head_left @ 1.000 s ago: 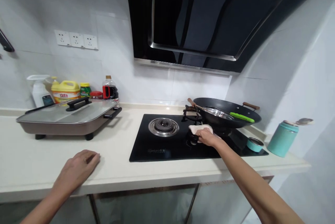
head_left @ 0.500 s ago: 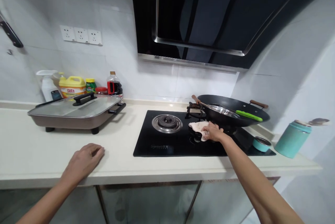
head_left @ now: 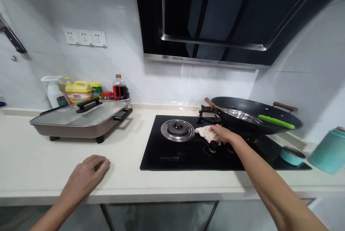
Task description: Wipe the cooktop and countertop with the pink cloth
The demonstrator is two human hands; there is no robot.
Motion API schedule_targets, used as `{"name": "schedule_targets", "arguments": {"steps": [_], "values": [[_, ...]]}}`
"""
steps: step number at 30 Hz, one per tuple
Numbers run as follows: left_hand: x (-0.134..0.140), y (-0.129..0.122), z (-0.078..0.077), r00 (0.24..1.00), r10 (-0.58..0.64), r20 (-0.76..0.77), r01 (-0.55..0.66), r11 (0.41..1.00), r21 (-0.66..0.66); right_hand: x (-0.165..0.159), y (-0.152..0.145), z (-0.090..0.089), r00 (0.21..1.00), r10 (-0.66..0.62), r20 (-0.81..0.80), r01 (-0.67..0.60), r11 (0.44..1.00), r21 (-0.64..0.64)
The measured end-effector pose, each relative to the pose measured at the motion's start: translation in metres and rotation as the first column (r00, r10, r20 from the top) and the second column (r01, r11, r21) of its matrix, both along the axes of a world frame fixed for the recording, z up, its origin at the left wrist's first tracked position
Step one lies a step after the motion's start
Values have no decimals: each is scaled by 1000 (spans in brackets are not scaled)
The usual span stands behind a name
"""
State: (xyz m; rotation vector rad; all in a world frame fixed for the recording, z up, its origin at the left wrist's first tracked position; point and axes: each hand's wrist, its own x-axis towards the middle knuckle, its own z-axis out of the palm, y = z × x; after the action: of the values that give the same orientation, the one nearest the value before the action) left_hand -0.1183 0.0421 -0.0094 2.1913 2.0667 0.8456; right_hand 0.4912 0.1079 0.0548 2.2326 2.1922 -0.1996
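My right hand [head_left: 221, 134] presses a pale pink cloth [head_left: 206, 132] against the black glass gas stove [head_left: 172, 161], with its fingers bunched over it. The cloth lies just behind a control knob [head_left: 214, 146], and its left end is beside the ring of the left burner [head_left: 178, 130]. Behind and to the right of that hand, a large black wok [head_left: 242, 125] sits on the other burner. My left hand [head_left: 87, 173] rests on the pale countertop [head_left: 124, 159], its fingers loosely curled together with nothing seen in them.
An electric pan [head_left: 81, 128] with a glass lid stands left, before a spray bottle [head_left: 54, 92], yellow jug [head_left: 79, 90] and dark sauce bottle [head_left: 121, 90]. The wok holds a metal lid [head_left: 242, 116] and a green-handled utensil [head_left: 276, 121]. Turquoise containers [head_left: 292, 156] stand right. A range hood [head_left: 210, 51] hangs above.
My right hand has slid the cloth back from around the knob toward the left burner, uncovering the knob. The left hand stays in place on the countertop. The camera view has shifted slightly.
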Motion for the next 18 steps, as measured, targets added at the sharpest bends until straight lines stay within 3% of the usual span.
{"name": "schedule_targets", "arguments": {"steps": [7, 11, 18], "values": [[4, -2, 4, 1000, 6, 21, -5, 999, -41, -57, 19, 8, 998, 19, 68, -17, 1000, -26], [4, -3, 5, 1000, 5, 26, -3, 999, -54, -94, 0, 1, 995, 68, 73, -70, 997, 19], [2, 1, 6, 1000, 4, 0, -4, 997, -79, -132, -48, -9, 992, 115, 56, -124, 975, 186]]}}
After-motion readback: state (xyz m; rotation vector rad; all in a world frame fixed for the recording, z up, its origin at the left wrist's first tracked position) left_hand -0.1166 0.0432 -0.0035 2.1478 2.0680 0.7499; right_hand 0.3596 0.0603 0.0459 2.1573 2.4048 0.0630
